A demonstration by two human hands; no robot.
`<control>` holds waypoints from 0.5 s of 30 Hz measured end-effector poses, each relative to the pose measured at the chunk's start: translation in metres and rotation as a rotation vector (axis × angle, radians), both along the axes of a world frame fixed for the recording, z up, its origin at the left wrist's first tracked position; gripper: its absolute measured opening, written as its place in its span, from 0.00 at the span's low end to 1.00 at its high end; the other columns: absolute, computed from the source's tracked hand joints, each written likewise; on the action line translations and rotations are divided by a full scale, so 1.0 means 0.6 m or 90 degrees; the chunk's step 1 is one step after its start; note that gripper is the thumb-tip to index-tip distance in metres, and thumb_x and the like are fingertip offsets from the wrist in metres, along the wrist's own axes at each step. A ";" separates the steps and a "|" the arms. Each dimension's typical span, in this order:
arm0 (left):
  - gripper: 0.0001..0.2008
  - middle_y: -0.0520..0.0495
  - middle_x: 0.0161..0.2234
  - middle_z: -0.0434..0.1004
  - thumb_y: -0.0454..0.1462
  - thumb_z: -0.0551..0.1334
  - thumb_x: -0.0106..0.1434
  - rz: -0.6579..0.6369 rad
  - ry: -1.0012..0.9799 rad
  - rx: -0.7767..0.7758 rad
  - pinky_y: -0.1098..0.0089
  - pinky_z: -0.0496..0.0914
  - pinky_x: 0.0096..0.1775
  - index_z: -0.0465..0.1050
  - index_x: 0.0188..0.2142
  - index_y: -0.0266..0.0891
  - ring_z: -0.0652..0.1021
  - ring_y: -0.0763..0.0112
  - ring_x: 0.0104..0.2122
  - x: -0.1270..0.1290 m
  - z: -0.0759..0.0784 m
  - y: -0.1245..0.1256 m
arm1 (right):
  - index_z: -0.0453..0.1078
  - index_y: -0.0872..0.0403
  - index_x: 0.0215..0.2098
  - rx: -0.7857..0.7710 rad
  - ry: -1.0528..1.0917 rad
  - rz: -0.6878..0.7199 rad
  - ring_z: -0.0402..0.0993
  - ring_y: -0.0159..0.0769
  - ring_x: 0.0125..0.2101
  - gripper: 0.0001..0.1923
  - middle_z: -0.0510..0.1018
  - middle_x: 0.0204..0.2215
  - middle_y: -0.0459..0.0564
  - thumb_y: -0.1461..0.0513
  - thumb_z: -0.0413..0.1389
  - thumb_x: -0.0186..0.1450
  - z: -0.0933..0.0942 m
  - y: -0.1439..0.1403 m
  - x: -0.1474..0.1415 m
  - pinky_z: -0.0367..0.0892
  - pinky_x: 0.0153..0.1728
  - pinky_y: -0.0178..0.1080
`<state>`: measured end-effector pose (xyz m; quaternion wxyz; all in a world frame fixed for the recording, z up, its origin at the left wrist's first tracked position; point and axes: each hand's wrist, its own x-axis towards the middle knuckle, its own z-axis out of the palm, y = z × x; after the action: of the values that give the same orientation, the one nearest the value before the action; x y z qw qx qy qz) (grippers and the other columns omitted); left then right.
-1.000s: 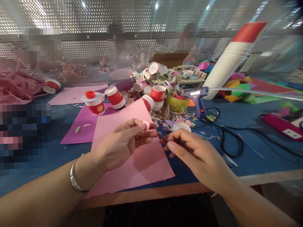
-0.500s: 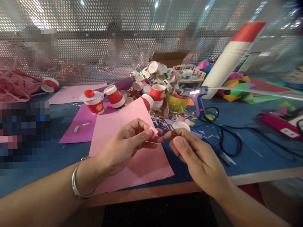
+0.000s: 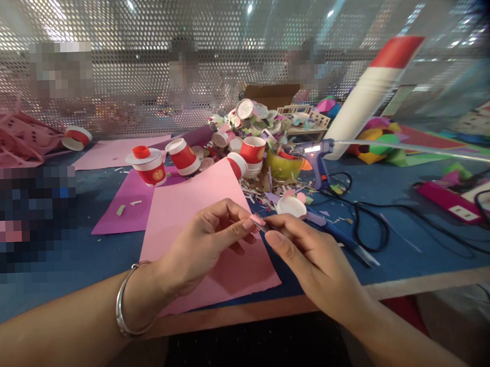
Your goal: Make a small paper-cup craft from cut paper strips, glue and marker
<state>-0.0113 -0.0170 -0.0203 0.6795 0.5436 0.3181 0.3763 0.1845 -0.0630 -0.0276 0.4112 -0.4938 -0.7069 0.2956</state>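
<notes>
pink paper scrap (image 3: 257,219) is held between 2 hands (image 3: 205,244).

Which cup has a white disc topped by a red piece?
The upright cup on the purple sheet, left of the tilted cup. It alone carries the white disc and red piece; the other cups show neither.

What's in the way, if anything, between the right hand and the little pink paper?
Nothing visible is: the left hand pinches the little pink paper, and the slim metal tool in the right hand sits right at it, perhaps touching.
</notes>
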 end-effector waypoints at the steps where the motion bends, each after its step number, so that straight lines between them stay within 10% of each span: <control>1: 0.08 0.51 0.34 0.78 0.40 0.66 0.69 -0.006 -0.004 -0.003 0.76 0.70 0.35 0.74 0.37 0.37 0.76 0.78 0.34 0.000 -0.002 0.000 | 0.72 0.50 0.46 0.010 -0.007 -0.004 0.69 0.27 0.25 0.10 0.75 0.26 0.40 0.54 0.53 0.75 0.001 0.000 0.000 0.62 0.25 0.31; 15: 0.08 0.49 0.35 0.78 0.37 0.66 0.69 -0.017 -0.030 -0.082 0.77 0.70 0.37 0.73 0.36 0.34 0.75 0.78 0.33 0.004 -0.002 -0.005 | 0.70 0.51 0.38 0.027 -0.060 -0.005 0.62 0.26 0.21 0.12 0.70 0.22 0.39 0.55 0.51 0.76 0.006 -0.002 -0.002 0.57 0.21 0.31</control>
<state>-0.0088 -0.0200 -0.0215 0.7256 0.4937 0.3181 0.3586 0.1834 -0.0643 -0.0242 0.3888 -0.5008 -0.7300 0.2553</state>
